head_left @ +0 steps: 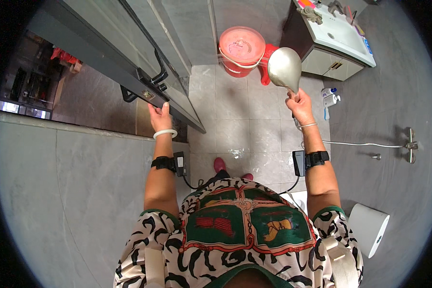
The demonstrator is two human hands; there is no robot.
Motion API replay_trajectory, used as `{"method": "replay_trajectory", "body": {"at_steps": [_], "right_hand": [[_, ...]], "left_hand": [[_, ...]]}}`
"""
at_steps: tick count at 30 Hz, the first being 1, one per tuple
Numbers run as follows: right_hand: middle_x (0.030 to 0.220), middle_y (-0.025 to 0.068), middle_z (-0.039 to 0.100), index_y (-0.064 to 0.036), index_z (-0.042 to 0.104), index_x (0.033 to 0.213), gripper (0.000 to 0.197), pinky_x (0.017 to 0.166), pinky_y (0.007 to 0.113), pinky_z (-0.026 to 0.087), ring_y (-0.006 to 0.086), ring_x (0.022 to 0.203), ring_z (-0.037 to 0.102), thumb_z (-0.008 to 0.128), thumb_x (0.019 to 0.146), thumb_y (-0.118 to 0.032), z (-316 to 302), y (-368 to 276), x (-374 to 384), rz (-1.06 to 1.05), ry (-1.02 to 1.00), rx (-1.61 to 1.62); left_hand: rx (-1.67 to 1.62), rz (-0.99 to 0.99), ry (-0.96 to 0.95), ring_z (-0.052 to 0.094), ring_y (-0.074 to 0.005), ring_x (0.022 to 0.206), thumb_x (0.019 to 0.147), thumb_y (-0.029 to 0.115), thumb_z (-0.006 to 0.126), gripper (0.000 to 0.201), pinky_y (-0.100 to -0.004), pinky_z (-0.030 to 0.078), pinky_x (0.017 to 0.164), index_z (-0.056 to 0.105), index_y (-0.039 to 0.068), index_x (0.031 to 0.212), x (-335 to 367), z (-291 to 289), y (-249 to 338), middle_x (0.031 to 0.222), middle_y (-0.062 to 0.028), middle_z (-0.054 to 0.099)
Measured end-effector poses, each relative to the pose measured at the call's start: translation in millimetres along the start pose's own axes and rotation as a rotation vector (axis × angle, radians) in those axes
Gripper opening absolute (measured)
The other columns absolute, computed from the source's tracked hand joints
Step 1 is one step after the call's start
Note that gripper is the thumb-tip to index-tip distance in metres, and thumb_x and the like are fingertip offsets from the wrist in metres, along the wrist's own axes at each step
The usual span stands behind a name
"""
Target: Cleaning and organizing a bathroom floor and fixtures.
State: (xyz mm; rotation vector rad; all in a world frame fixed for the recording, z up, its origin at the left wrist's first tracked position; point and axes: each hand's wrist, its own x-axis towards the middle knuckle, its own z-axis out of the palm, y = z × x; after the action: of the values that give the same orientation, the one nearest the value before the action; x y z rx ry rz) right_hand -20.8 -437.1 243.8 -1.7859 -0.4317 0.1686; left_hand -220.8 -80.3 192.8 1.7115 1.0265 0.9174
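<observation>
My right hand (301, 107) is closed round the handle of a metal water dipper (284, 68), held out ahead of me. The dipper's rounded bowl points away from me; whether anything is in it cannot be made out. At the left, my left hand (160, 117) grips the edge of a dark-framed glass door (101, 57), its thumb on the near face and its other fingers partly hidden. Just beyond that hand are the door's latch plate (149, 95) and black lever handle (159, 72). The door stands ajar.
Ahead stands a lidded red bucket (241, 45) beside a red plastic stool (265, 77), partly behind the dipper. A washbasin cabinet (338, 62) is at the far right, with bottles (330, 98) on the floor near it. A wall tap (411, 145) with a hose and a white roll holder (369, 229) are rightward.
</observation>
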Motion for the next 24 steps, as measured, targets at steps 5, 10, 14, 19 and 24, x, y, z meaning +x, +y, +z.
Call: {"method": "replay_trajectory", "body": {"at_steps": [5,10,14,19,24], "right_hand": [[0.057,-0.0101,0.031,-0.006,0.046,0.069,0.01,0.045,0.017,0.025,0.0011,0.051,0.027,0.052,0.063,0.0,2,-17,-4,0.018,-0.009,-0.001],[0.06,-0.0102,0.034,-0.0045,0.048,0.072,0.01,0.046,0.016,0.026,0.0006,0.052,0.03,0.051,0.063,0.001,5,-21,-7,0.053,-0.05,0.064],[0.061,-0.0099,0.035,-0.003,0.049,0.074,0.012,0.048,0.015,0.027,0.0008,0.054,0.031,0.051,0.063,0.001,8,-26,-10,0.021,-0.084,0.081],[0.062,-0.0094,0.036,-0.0014,0.05,0.077,0.015,0.049,0.015,0.028,0.0015,0.055,0.032,0.051,0.063,0.001,12,-20,-9,-0.01,-0.103,0.096],[0.061,-0.0091,0.036,-0.0015,0.05,0.077,0.015,0.047,0.016,0.028,0.0017,0.054,0.032,0.05,0.062,0.002,14,-29,-13,0.005,-0.165,0.08]], "left_hand": [[-0.026,-0.042,-0.042,0.046,-0.0119,0.069,0.072,0.023,0.062,0.064,-0.0238,0.039,0.064,0.029,0.0,0.122,2,-3,-2,0.079,-0.0049,0.051],[-0.095,-0.078,-0.053,0.046,-0.0121,0.072,0.072,0.023,0.063,0.065,-0.0232,0.04,0.067,0.029,-0.002,0.122,5,-2,-10,0.083,-0.0041,0.05],[-0.129,-0.113,-0.066,0.047,-0.0121,0.076,0.073,0.021,0.062,0.065,-0.0227,0.039,0.069,0.027,-0.002,0.123,2,0,-6,0.088,-0.0052,0.051],[-0.214,-0.096,-0.153,0.049,-0.0136,0.083,0.075,0.017,0.06,0.065,-0.0238,0.039,0.072,0.023,-0.002,0.125,0,-2,1,0.095,-0.0092,0.052],[-0.199,-0.082,-0.129,0.049,-0.0144,0.081,0.075,0.015,0.059,0.063,-0.0242,0.04,0.072,0.024,-0.001,0.124,0,0,1,0.092,-0.0094,0.052]]}}
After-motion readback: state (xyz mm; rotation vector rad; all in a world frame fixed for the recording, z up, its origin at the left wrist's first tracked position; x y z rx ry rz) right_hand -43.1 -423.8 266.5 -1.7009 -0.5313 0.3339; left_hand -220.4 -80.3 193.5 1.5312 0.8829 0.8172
